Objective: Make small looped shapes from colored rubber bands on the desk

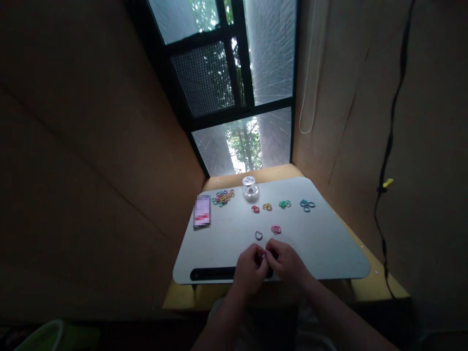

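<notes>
My left hand [251, 267] and my right hand [287, 261] meet over the front of a white lap table [226, 248]. The fingertips of both hands are pinched together, and a tiny pale purplish bit shows between them, too small to name. Just beyond the fingers lie a single purple band [259, 236] and a small heap of pink bands [276, 229]. Farther back, small coloured bands rest in groups: red [255, 209], yellow [267, 207], green [284, 204] and blue [307, 205].
A mixed heap of bands [223, 197] lies at the back left, near a blurred pink-and-white card or packet [202, 212]. A clear lidded container [250, 189] stands at the back. The table's black slot [212, 274] runs along the front edge. A black cord [389, 131] hangs at right.
</notes>
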Action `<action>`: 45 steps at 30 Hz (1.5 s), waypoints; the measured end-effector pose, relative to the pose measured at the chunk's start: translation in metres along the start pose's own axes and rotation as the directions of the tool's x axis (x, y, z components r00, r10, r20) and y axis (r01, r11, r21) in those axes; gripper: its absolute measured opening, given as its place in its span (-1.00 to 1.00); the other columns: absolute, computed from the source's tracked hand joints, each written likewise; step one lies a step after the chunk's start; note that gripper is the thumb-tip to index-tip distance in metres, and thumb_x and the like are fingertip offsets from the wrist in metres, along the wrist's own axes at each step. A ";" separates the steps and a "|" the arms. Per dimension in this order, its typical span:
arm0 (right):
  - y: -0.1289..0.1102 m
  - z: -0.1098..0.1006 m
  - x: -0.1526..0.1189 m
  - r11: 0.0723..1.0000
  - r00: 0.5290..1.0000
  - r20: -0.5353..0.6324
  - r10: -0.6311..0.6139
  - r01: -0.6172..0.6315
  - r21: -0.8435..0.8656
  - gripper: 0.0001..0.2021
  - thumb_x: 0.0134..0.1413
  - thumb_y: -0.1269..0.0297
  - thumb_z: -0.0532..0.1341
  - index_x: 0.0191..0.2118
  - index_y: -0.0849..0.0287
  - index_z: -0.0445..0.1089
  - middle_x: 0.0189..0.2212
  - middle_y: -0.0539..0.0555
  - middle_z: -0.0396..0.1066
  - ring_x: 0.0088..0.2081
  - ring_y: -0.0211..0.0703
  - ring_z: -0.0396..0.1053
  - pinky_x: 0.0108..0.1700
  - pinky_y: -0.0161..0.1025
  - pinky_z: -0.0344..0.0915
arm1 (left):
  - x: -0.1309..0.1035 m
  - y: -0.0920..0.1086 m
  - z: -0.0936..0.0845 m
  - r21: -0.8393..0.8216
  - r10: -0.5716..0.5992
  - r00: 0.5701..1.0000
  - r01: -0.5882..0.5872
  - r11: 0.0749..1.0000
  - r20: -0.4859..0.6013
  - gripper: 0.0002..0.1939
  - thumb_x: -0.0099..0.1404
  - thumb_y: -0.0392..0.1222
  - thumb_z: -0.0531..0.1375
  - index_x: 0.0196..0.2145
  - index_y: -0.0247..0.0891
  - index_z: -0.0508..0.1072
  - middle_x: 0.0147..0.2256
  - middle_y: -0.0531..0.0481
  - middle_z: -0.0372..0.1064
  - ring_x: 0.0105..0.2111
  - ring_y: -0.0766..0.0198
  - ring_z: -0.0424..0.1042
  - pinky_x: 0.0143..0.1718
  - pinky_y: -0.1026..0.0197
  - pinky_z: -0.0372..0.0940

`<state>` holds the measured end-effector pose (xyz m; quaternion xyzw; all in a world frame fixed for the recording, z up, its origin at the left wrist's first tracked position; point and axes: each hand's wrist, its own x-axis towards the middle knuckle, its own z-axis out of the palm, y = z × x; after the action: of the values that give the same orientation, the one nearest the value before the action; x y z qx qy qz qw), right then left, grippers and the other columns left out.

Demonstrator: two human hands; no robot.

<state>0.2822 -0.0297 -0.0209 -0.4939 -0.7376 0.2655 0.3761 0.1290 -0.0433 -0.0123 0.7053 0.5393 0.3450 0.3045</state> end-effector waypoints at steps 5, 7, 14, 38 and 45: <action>-0.002 0.001 -0.002 1.000 1.000 -0.016 0.003 -0.004 -0.028 -0.85 0.10 0.32 0.11 -0.48 0.14 0.22 -0.55 -0.05 0.30 -0.48 -0.25 0.23 -0.40 -0.31 0.06 | -0.002 0.000 -0.003 -0.048 0.041 0.999 -0.041 0.998 0.006 -0.89 0.26 -0.19 0.12 -0.38 -0.25 0.37 -0.52 0.11 0.28 -0.51 0.36 0.22 -0.46 0.30 0.06; -0.004 0.002 -0.003 1.000 1.000 -0.022 0.000 -0.001 -0.026 -0.84 0.11 0.32 0.10 -0.49 0.14 0.21 -0.56 -0.05 0.29 -0.48 -0.25 0.23 -0.41 -0.31 0.05 | -0.002 -0.001 -0.003 -0.052 0.045 0.999 -0.045 0.998 -0.001 -0.89 0.26 -0.20 0.11 -0.38 -0.25 0.38 -0.51 0.10 0.31 -0.50 0.35 0.25 -0.44 0.30 0.08; -0.007 0.001 -0.007 0.999 0.999 0.001 -0.041 0.041 -0.028 -0.85 0.11 0.31 0.10 -0.47 0.14 0.22 -0.54 -0.05 0.32 -0.46 -0.24 0.24 -0.39 -0.30 0.09 | -0.002 -0.005 0.000 -0.035 0.022 0.998 -0.024 0.999 -0.063 -0.92 0.25 -0.22 0.12 -0.38 -0.24 0.38 -0.48 0.08 0.35 -0.46 0.33 0.31 -0.41 0.29 0.11; -0.003 0.007 -0.006 0.998 0.998 -0.055 -0.016 0.013 -0.065 -0.87 0.08 0.35 0.07 -0.48 0.14 0.21 -0.55 -0.04 0.30 -0.47 -0.23 0.25 -0.40 -0.31 0.09 | -0.007 -0.001 0.002 -0.020 0.045 0.993 -0.047 0.999 -0.106 -0.88 0.26 -0.19 0.11 -0.41 -0.25 0.36 -0.51 0.07 0.32 -0.49 0.31 0.28 -0.43 0.28 0.09; -0.006 0.005 -0.009 0.998 0.998 -0.062 -0.025 0.021 -0.064 -0.87 0.09 0.35 0.06 -0.48 0.14 0.21 -0.54 -0.04 0.31 -0.46 -0.23 0.25 -0.39 -0.31 0.09 | -0.008 -0.001 0.003 -0.010 0.041 0.993 -0.043 0.999 -0.109 -0.89 0.26 -0.21 0.11 -0.41 -0.25 0.36 -0.50 0.07 0.33 -0.47 0.31 0.29 -0.41 0.28 0.09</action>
<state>0.2765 -0.0406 -0.0218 -0.5051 -0.7391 0.2220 0.3864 0.1298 -0.0509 -0.0163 0.6948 0.5381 0.3926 0.2714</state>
